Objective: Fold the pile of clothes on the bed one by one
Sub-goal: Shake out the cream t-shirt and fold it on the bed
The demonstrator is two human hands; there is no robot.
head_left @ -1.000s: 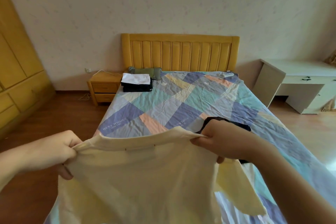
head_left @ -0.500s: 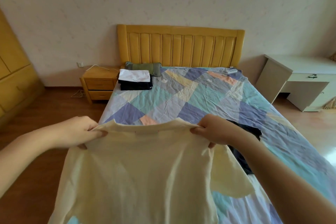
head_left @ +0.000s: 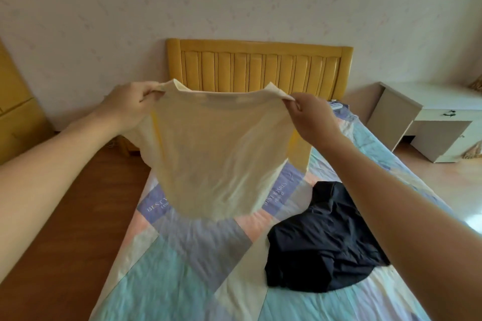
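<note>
Cream fabric is bunching between the fingers (head_left: 150,92) of the left hand (head_left: 127,107) and right hand (head_left: 310,117), each pinching a shoulder of the shirt (head_left: 216,154). It is hanging above the bed (head_left: 182,268), probably to straighten before folding, while a dark garment (head_left: 323,242) is waiting near the bed's right edge.

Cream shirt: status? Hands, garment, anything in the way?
Left hand and right hand each pinch a shoulder of the cream shirt, held up over the bed. Dark garment lies crumpled to the right, clear of it.
</note>
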